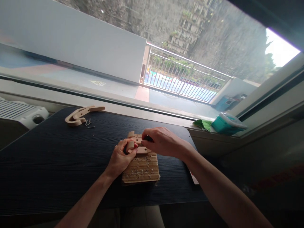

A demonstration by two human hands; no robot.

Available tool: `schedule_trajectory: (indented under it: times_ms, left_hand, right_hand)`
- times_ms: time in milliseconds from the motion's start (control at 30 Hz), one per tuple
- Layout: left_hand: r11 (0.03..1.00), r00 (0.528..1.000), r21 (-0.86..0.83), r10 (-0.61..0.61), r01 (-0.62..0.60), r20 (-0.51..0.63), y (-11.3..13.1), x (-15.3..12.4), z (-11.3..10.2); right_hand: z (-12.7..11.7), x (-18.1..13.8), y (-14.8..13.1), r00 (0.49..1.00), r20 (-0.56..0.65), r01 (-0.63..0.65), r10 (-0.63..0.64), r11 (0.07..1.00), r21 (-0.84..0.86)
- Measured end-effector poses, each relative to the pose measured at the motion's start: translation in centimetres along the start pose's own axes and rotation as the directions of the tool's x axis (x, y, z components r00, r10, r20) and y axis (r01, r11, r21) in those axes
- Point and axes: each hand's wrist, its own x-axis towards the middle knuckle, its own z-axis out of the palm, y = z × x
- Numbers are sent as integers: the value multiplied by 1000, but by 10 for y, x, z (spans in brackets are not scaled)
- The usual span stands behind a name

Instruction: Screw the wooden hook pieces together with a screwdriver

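In front of me on the dark table, a layered cardboard block (141,174) has many small holes in its top. Two pale wooden hooks with drilled holes lie across its far half: a nearer hook (142,150) and a farther hook (136,139). My left hand (118,159) is closed around the curled left end of the nearer hook, pressing it on the block. Above the hooks, my right hand (162,141) is closed on a small dark-handled tool (148,138). Its tip is hard to make out, and the fingers hide most of it.
Curved wooden hooks (75,118) lie at the table's far left, with several screws (89,124) beside them. A pale flat object (194,178) is partly hidden under my right forearm. A teal box (226,124) and green cloth (203,124) rest by the window.
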Motion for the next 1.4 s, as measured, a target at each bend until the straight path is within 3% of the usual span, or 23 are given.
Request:
schedule_trajectory:
  times_ms: [267,600,1000,1233,1400]
  left_hand:
    - [999,1000,-47,-11,10,-18,-5,-5,3]
    - [997,1000,-75,-29,29,10,-7,-5,5]
    - [996,999,-78,-46,46,1,-4,-6,4]
    - [995,999,-80,-53,52,-6,-4,-6,4]
    - [996,998,-69,-64,63,-11,-6,-6,5]
  right_hand:
    - [-16,14,-3,991,126,49,-52,998,28]
    - [-33,33,-23,914,390,230,-110,934,-274]
    - [-31,39,-33,932,350,44,89,934,-356]
    - [-39,39,-38,917,400,198,-8,877,-437]
    - [-32,40,-36,915,396,263,-80,861,-435]
